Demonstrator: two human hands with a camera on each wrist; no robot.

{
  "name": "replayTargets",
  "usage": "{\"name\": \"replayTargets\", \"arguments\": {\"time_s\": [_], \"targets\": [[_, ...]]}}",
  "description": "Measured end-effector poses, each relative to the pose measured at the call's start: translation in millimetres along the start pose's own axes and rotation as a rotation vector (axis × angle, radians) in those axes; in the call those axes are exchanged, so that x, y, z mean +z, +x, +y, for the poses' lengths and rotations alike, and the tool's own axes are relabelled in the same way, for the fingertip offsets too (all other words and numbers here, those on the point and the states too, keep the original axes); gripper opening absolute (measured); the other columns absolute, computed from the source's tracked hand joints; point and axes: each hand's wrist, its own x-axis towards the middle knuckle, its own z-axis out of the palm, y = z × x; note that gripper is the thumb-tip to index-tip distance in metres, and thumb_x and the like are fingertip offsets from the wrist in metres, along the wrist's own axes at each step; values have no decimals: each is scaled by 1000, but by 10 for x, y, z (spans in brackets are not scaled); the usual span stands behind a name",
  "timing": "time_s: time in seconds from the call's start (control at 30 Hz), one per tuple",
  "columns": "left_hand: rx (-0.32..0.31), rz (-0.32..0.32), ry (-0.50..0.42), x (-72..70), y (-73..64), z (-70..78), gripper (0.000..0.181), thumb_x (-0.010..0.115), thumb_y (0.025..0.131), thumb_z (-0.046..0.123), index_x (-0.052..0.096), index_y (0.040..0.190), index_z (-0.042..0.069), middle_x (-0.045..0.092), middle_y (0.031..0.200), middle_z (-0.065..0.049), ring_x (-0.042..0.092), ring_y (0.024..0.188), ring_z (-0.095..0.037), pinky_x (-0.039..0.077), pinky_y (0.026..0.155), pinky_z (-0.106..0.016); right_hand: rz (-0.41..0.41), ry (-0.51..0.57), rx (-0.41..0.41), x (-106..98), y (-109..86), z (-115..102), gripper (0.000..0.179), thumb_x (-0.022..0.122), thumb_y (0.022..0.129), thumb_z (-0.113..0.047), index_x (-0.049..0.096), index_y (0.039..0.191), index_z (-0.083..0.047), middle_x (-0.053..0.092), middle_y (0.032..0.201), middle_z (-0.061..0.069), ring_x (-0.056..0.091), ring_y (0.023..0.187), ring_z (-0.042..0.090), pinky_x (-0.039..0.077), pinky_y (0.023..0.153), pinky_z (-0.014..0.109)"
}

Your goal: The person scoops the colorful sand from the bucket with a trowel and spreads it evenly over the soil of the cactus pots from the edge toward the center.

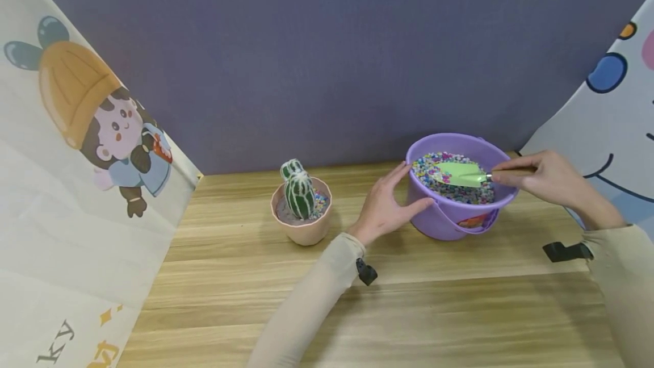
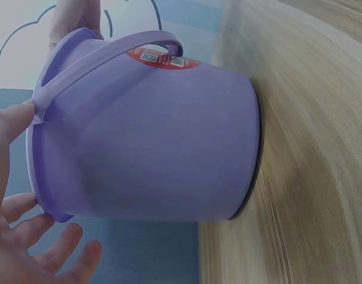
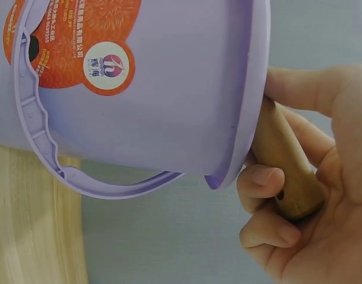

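A purple bucket (image 1: 434,217) stands upright at the right, with many small coloured beads (image 1: 428,166) inside. My right hand (image 1: 554,183) grips the wooden handle (image 3: 287,168) of a small trowel, whose light green blade (image 1: 462,175) is over the beads within the bucket's rim. Some beads seem to lie at the blade's tip. My left hand (image 1: 383,206) touches the near left of the rim, its thumb by the bail's joint and its fingers spread along the edge, as the left wrist view shows. The trowel's blade is hidden in the right wrist view.
Left of the bucket, a pink pot (image 1: 306,234) holds a green cactus (image 1: 298,197), grey filling and some coloured beads. A dark blue-grey panel (image 1: 332,61) rises behind the wooden table (image 1: 230,300). Printed white sheets (image 1: 76,231) flank both sides.
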Motion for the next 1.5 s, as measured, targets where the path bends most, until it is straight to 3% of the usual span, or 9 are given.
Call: {"name": "replayTargets", "arguments": {"time_s": [0.17,0.37,0.57,0.77,1.03,1.37,1.5], "targets": [[-4,9,6,-26,-16,-2,87,78,90,58,43,164,27,39,172,9,40,158,-27,35,127,-59,-15,5,-17,10,6,2,40,78,98,-33,79,121,-1,78,115,26,60,80,-12,50,66,17],[-13,24,13,-89,-67,-16,80,78,91,56,50,159,26,44,169,6,42,157,-24,34,129,-55,-39,-8,7,-14,7,-45,45,76,98,-41,79,124,-4,75,126,26,57,84,-17,50,70,16],[-29,3,20,-143,-182,-40,75,77,92,57,54,156,27,41,170,11,40,158,-22,34,129,-55,-42,2,-5,-42,-4,-55,43,77,98,-43,80,124,-8,75,128,23,53,88,-22,50,71,14],[-34,10,29,-249,-298,-76,72,78,91,53,55,155,29,41,169,16,41,157,-20,34,130,-53,-33,21,-8,-36,-7,-93,40,78,97,-42,81,123,-12,82,114,9,58,89,-20,48,72,10],[-64,39,31,-401,-408,-164,69,78,92,55,56,153,32,41,168,20,42,156,-19,35,128,-55,-49,24,-12,-10,-5,-181,42,77,97,-46,80,124,-13,79,123,17,54,91,-24,46,74,8],[-39,64,13,-529,-520,-224,69,78,92,52,56,153,29,45,168,10,44,155,-23,42,125,-52,-45,65,-55,33,23,-345,40,79,97,-41,81,124,-11,83,111,6,60,91,-20,45,76,3],[-17,82,7,-579,-560,-232,66,78,92,50,58,152,27,47,167,7,45,154,-23,45,121,-52,-51,65,-64,53,31,-404,39,79,97,-40,81,124,-13,84,107,-1,63,90,-18,48,75,6]]}}
